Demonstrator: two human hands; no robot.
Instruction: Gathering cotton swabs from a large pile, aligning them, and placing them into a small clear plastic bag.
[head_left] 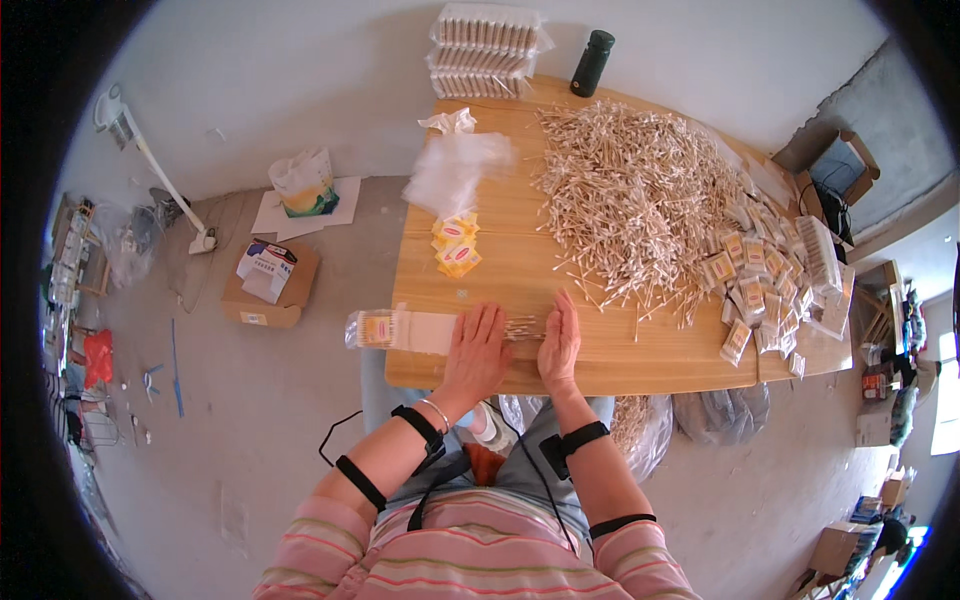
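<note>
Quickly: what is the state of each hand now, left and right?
Left hand: open, flat on the clear packet at the table edge.
Right hand: open, fingers straight, edge-on against a small bunch of cotton swabs.

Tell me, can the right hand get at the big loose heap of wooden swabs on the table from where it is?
Probably yes. The right hand rests on the wooden table beside the heap of swabs, and nothing stands between them.
</note>
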